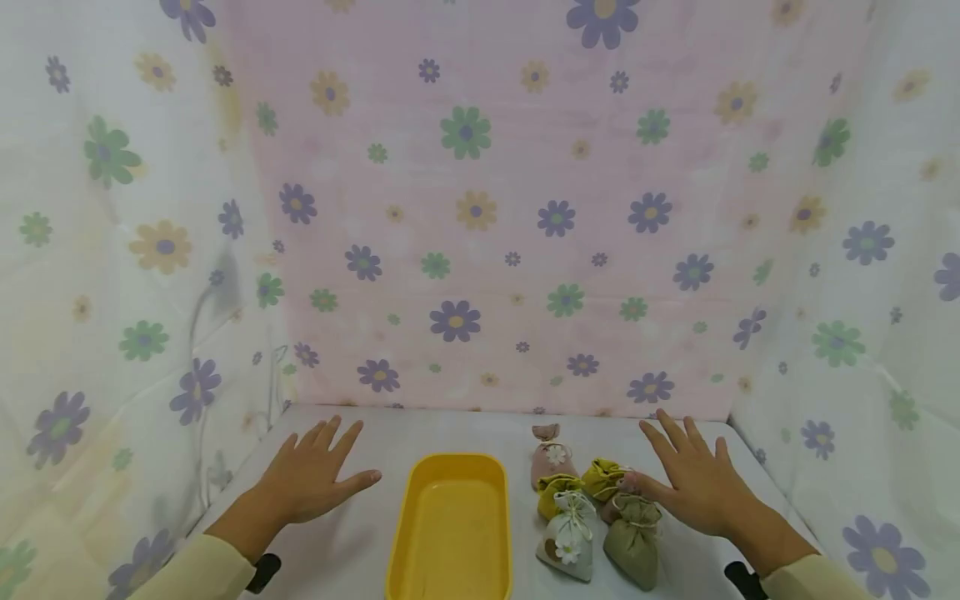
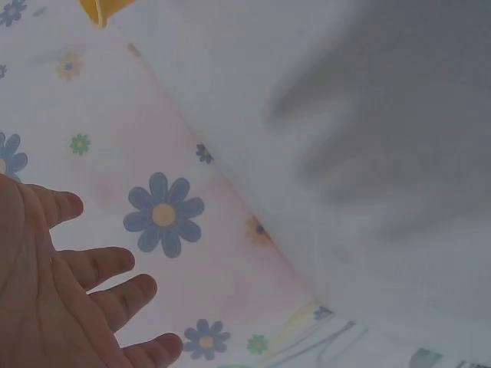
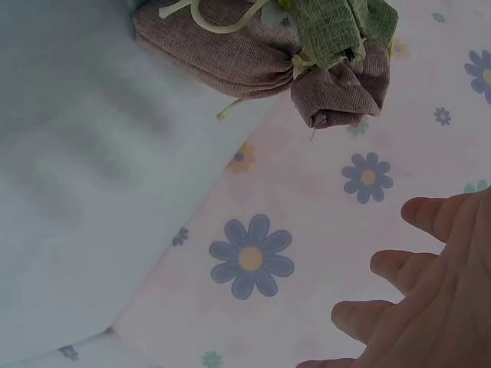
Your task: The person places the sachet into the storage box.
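Note:
Both hands hover over the white table with fingers spread and nothing held. My left hand (image 1: 311,472) is left of an empty yellow tray (image 1: 450,546). My right hand (image 1: 701,483) is just right of a cluster of small drawstring pouches, its thumb overlapping them in the head view. At the front of the cluster are a pale grey pouch (image 1: 557,531) with a white flower and an olive green pouch (image 1: 633,550). Behind them lie mustard yellow pouches (image 1: 602,478) and a dusty pink pouch (image 1: 546,468). The right wrist view shows a brownish pouch (image 3: 222,50) beside green cloth (image 3: 330,34).
Flower-printed curtains (image 1: 510,183) close in the back and both sides of the white table (image 1: 337,550). A corner of something yellow (image 2: 107,9) shows at the top of the left wrist view.

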`<move>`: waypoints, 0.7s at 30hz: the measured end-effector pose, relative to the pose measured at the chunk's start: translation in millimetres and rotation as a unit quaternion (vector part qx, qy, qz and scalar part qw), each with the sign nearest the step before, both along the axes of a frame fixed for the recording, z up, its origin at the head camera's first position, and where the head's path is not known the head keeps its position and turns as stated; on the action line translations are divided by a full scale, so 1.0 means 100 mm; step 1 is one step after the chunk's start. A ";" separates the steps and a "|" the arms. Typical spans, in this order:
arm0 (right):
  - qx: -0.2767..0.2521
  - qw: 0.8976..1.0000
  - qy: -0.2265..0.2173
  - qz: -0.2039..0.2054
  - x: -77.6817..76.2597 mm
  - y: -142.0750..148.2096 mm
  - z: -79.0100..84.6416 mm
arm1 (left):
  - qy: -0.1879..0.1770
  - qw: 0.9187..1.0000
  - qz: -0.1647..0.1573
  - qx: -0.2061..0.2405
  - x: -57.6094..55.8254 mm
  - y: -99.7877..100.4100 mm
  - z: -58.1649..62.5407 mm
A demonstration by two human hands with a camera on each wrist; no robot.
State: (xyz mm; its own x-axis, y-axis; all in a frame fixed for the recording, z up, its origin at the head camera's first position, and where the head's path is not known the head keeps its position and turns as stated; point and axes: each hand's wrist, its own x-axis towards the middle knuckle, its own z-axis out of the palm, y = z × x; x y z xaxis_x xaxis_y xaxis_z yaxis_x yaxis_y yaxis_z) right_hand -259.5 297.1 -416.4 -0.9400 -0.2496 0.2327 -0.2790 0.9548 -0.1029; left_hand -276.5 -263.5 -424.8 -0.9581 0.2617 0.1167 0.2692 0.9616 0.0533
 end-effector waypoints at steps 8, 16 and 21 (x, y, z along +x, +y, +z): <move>-0.007 0.999 0.021 0.032 -0.02 -0.09 -0.07 | -0.052 0.998 -0.010 0.047 0.00 0.15 -0.08; -0.026 0.995 0.058 0.075 -0.04 -0.18 -0.17 | -0.055 0.993 -0.015 0.106 -0.03 0.29 -0.22; -0.024 0.994 0.068 0.086 -0.04 -0.25 -0.22 | -0.065 0.990 -0.010 0.127 -0.06 0.38 -0.32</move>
